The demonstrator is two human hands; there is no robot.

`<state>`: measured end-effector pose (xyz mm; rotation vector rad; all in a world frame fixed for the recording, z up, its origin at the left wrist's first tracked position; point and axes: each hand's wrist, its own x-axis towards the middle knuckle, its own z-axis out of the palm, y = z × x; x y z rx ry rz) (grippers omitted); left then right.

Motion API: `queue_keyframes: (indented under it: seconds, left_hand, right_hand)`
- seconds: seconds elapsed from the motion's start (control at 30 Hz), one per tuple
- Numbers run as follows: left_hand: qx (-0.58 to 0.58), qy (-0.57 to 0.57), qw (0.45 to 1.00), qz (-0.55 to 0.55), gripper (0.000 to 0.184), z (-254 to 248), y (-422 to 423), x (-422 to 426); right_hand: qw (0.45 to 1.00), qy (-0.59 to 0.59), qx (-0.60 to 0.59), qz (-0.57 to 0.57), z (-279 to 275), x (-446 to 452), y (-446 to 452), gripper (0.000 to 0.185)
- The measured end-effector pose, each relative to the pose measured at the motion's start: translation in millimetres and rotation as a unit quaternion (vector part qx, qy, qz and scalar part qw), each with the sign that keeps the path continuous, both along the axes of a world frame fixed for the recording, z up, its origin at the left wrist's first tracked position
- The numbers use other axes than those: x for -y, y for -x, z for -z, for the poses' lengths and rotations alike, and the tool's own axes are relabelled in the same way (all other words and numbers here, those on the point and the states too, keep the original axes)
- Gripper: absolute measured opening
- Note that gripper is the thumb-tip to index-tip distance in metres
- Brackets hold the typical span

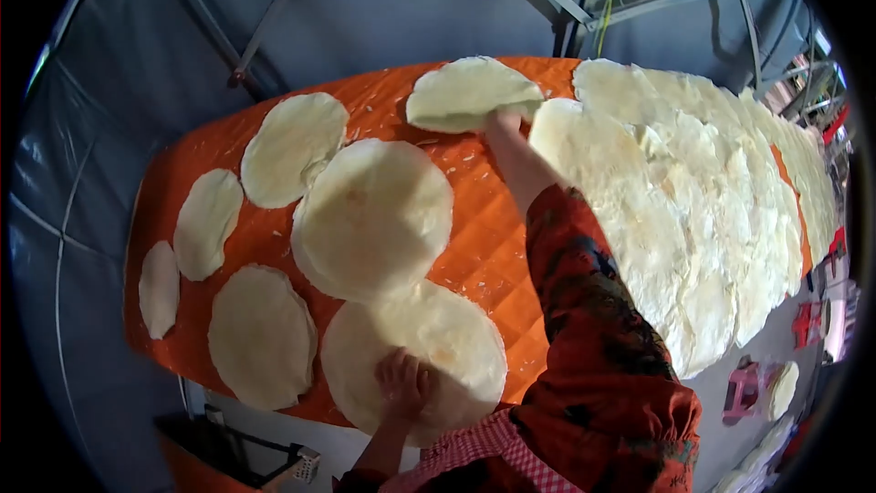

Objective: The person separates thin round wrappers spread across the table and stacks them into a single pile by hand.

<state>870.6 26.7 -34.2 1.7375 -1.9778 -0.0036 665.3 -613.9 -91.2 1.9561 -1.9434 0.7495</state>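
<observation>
Flatbread (474, 89) at 12 o'clock on orange cover (488, 233). Right hand (505, 120) at its near edge; can't tell if pinching, fingertips seem hidden. Left hand (402, 383) palm-down, fingers loosely spread on 6 o'clock round (461, 342). Risk: one-sided pull could tear or fold thin bread if it sticks.

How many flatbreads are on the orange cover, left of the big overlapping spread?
7: two flatbreads far left, one upper left, one lower left, one central, one under the left hand, one at the right hand. Others may hide underneath.
</observation>
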Motion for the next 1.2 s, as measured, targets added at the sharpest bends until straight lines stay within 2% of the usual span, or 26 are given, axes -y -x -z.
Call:
queue_keyframes:
  seconds: [0.07,0.13,0.17,0.2,0.27,0.33,0.4,0.43,0.47,0.5,0.53,0.6,0.63,0.67,0.77,0.87,0.97,1.07,1.1,1.2]
  left_hand:
    - [0.011,0.017,1.0,-0.013,0.027,5,0,-1]
    - [0.01,0.019,1.0,-0.013,0.027,6,-1,-4]
    - [0.003,0.017,1.0,-0.01,0.027,6,-2,-4]
    - [-0.003,0.015,1.0,-0.008,0.027,5,-3,-4]
    - [-0.006,0.0,1.0,-0.009,0.027,1,-5,-3]
    - [-0.021,0.001,1.0,-0.009,0.027,-3,-4,-7]
    - [-0.044,0.013,0.999,-0.006,0.029,-2,-8,-12]
    - [-0.128,-0.005,0.992,-0.003,0.031,16,-18,-14]
    - [-0.21,-0.021,0.977,-0.001,0.034,32,-31,-14]
    - [-0.589,-0.053,0.806,-0.021,0.04,18,-41,-11]
    - [-0.867,-0.069,0.492,-0.046,0.047,-2,-54,-10]
    - [-0.948,-0.062,0.313,-0.009,0.061,-34,-98,-16]
    - [-0.952,-0.08,0.294,0.012,0.064,-22,-114,-24]
    - [-0.955,-0.097,0.277,0.038,0.068,-17,-122,-33]
    - [-0.943,-0.031,0.33,0.012,0.069,-16,-118,-44]
    - [-0.964,-0.048,0.262,0.006,0.066,-14,-125,-48]
    - [-0.956,-0.077,0.283,-0.004,0.056,-12,-133,-48]
    - [-0.953,-0.143,0.129,0.233,0.055,-2,-149,-44]
    - [-0.952,-0.141,0.263,0.073,0.055,0,-143,-43]
    - [-0.889,-0.146,0.434,-0.011,0.056,-17,-138,-43]
  right_hand:
    - [0.957,-0.074,-0.281,0.017,-154,-57,-14,0.039]
    - [0.979,-0.145,-0.114,-0.088,-225,-51,-38,0.031]
    - [0.978,-0.08,0.091,-0.168,-248,-63,-49,0.027]
    - [0.926,-0.012,0.291,-0.241,-276,-89,-63,0.023]
    - [0.903,0.033,0.206,-0.376,-334,-171,-84,0.026]
    - [0.868,0.013,0.119,-0.482,-354,-253,-102,0.03]
    - [0.846,-0.052,0.066,-0.527,-342,-345,-115,0.032]
    - [0.836,-0.071,0.039,-0.543,-327,-389,-120,0.032]
    - [0.824,-0.141,0.05,-0.546,-301,-427,-126,0.031]
    - [0.809,-0.072,0.032,-0.582,-273,-463,-129,0.023]
    - [0.794,-0.124,0.007,-0.595,-249,-495,-130,0.025]
    - [0.778,-0.232,-0.018,-0.583,-175,-536,-127,0.026]
    - [0.762,-0.295,-0.028,-0.576,-139,-553,-121,0.028]
    - [0.745,-0.352,-0.038,-0.566,-129,-570,-119,0.029]
    - [0.762,-0.347,-0.068,-0.543,-131,-599,-112,0.043]
    - [0.774,-0.396,0.045,-0.492,-145,-604,-143,0.062]
    - [0.787,-0.352,0.144,-0.485,-148,-604,-187,0.071]
    - [0.826,-0.325,0.091,-0.452,-130,-621,-207,0.073]
    - [0.825,-0.318,0.071,-0.462,-125,-622,-207,0.075]
    - [0.819,-0.278,0.124,-0.486,-118,-623,-202,0.074]
